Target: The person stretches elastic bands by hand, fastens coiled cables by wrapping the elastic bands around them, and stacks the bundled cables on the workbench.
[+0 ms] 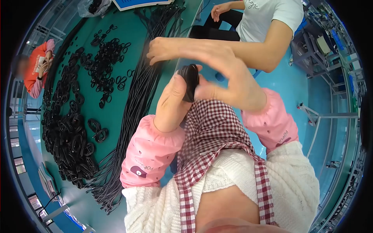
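A black cable wound into a tight coil (190,82) stands upright in my left hand (171,99), with the thumb pressed on its near side and the fingers mostly behind it. My right hand (237,79) is beside and above the coil, somewhat blurred. Its fingers stretch out to the left over the coil and its thumb lies close to the coil's right side; whether it touches cannot be made out. Left of my hands, a long bundle of straight black cables (134,105) runs along the edge of the green table (112,132).
Many coiled cables (68,143) are heaped on the table's left, with small black rings (107,58) farther back. A co-worker's arm (256,50) reaches across the table edge just beyond my hands. Another person in orange (37,64) is at the far left. Metal racks (318,58) stand at right.
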A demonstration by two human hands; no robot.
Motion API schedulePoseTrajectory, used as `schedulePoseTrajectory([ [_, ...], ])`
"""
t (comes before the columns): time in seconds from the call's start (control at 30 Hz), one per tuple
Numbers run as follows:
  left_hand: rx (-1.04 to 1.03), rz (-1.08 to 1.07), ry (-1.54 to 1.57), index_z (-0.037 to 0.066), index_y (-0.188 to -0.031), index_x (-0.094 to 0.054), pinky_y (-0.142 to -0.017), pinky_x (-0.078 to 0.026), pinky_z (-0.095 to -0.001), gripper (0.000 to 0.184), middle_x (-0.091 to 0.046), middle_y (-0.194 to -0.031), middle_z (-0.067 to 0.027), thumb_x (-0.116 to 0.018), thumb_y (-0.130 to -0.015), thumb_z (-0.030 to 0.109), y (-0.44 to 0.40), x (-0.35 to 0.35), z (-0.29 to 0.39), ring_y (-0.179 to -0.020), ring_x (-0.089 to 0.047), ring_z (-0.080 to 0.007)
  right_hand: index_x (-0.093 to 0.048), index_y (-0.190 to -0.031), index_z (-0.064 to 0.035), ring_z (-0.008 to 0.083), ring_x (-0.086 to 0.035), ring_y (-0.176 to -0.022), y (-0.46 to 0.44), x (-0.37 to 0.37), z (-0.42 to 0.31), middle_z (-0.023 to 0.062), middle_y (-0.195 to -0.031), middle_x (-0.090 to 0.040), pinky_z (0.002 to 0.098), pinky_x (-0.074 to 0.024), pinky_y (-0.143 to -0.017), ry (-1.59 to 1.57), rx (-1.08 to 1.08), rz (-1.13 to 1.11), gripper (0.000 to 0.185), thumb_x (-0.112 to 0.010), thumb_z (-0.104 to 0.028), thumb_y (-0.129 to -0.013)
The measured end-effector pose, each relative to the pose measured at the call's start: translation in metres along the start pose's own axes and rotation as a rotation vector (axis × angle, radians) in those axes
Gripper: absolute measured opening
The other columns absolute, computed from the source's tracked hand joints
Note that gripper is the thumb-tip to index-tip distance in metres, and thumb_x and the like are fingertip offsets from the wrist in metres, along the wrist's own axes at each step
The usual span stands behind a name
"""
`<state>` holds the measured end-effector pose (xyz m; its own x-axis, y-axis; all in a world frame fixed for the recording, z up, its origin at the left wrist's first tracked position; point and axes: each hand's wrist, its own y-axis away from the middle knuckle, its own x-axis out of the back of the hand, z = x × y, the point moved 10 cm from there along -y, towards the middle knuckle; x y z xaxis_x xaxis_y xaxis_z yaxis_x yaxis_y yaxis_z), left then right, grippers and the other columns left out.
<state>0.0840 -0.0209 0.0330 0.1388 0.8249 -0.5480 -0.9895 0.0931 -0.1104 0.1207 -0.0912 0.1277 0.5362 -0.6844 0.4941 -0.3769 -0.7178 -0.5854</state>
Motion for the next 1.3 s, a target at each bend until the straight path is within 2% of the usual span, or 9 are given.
schedulePoseTrajectory([
  [0.07,-0.003,-0.015,0.035,-0.005,-0.134,-0.034,-0.085,-0.052,-0.0336,0.057,-0.052,-0.116,-0.0161,-0.035,-0.103,0.043,-0.001,-0.009,0.000,-0.104,-0.060,-0.0248,-0.049,-0.132,-0.0018,0.0292,-0.056,-0.117,0.010,-0.012,-0.016,0.0130,-0.130,-0.057,0.0393,-0.0399,-0.100,0.393,0.038,-0.073,0.076,-0.079,-0.026,-0.067],
  [0.13,-0.012,0.049,-0.047,-0.006,-0.134,-0.033,-0.084,-0.051,-0.0307,0.059,-0.052,-0.116,-0.0163,-0.038,-0.102,0.043,0.001,-0.005,-0.006,-0.100,-0.060,-0.0221,-0.047,-0.134,-0.0020,0.0289,-0.054,-0.119,0.017,-0.022,-0.011,0.0133,-0.132,-0.054,0.0399,-0.0372,-0.101,0.424,0.004,-0.077,0.088,-0.084,-0.026,-0.057],
  [0.23,-0.234,-0.027,-0.398,-0.007,-0.132,-0.034,-0.082,-0.049,-0.0283,0.064,-0.052,-0.113,-0.0153,-0.043,-0.100,0.047,0.000,-0.011,0.016,-0.097,-0.058,-0.0188,-0.054,-0.126,-0.0005,0.0300,-0.059,-0.111,0.016,-0.022,-0.013,0.0137,-0.122,-0.060,0.0413,-0.0428,-0.097,0.415,0.057,0.040,0.074,-0.082,-0.017,-0.060],
  [0.43,-0.250,-0.008,-0.310,-0.006,-0.125,-0.039,-0.077,-0.048,-0.0278,0.067,-0.056,-0.101,-0.0105,-0.054,-0.094,0.050,-0.001,-0.013,0.018,-0.089,-0.058,-0.0159,-0.057,-0.120,-0.0069,0.0264,-0.062,-0.106,0.021,-0.017,-0.011,0.0093,-0.116,-0.064,0.0400,-0.0444,-0.095,0.416,0.091,0.166,0.070,-0.084,-0.020,-0.057],
  [0.73,0.015,-0.063,-0.141,-0.008,-0.111,-0.051,-0.076,-0.053,-0.0277,0.059,-0.061,-0.100,-0.0105,-0.080,-0.078,0.031,0.000,0.003,0.004,-0.090,-0.061,-0.0165,-0.059,-0.117,-0.0071,0.0254,-0.063,-0.100,0.018,-0.022,-0.017,0.0086,-0.112,-0.064,0.0377,-0.0477,-0.089,0.409,0.081,0.175,0.063,-0.082,-0.021,-0.060],
  [0.97,0.106,-0.158,0.004,-0.009,-0.118,-0.052,-0.088,-0.051,-0.0307,0.051,-0.062,-0.107,-0.0127,-0.075,-0.084,0.020,0.000,-0.007,0.003,-0.100,-0.062,-0.0186,-0.060,-0.118,-0.0086,0.0273,-0.063,-0.099,0.022,-0.009,-0.012,0.0099,-0.113,-0.063,0.0374,-0.0486,-0.087,0.424,0.077,0.252,0.061,-0.082,-0.022,-0.063],
  [1.07,0.190,-0.106,-0.094,-0.010,-0.120,-0.051,-0.089,-0.050,-0.0312,0.050,-0.061,-0.110,-0.0127,-0.074,-0.085,0.016,0.000,0.003,-0.005,-0.103,-0.061,-0.0184,-0.056,-0.126,-0.0058,0.0241,-0.065,-0.098,0.018,-0.010,-0.010,0.0110,-0.116,-0.063,0.0353,-0.0493,-0.085,0.297,0.017,0.149,0.066,-0.081,-0.022,-0.067],
  [1.13,0.140,-0.054,-0.154,-0.009,-0.119,-0.053,-0.085,-0.052,-0.0312,0.050,-0.063,-0.105,-0.0127,-0.074,-0.084,0.018,-0.001,0.006,0.000,-0.095,-0.064,-0.0192,-0.054,-0.130,-0.0035,0.0203,-0.065,-0.097,0.018,-0.005,-0.003,0.0124,-0.117,-0.063,0.0327,-0.0500,-0.082,0.077,-0.115,0.046,0.065,-0.080,-0.021,-0.072],
  [1.3,0.183,-0.054,-0.214,-0.007,-0.131,-0.048,-0.084,-0.050,-0.0280,0.050,-0.061,-0.112,-0.0093,-0.068,-0.087,0.007,0.001,0.001,0.001,-0.096,-0.060,-0.0147,-0.065,-0.117,0.0024,0.0090,-0.065,-0.073,0.034,0.005,0.037,0.0138,-0.094,-0.070,0.0237,-0.0517,-0.065,-0.364,-0.482,0.210,0.037,-0.073,-0.012,-0.083],
])
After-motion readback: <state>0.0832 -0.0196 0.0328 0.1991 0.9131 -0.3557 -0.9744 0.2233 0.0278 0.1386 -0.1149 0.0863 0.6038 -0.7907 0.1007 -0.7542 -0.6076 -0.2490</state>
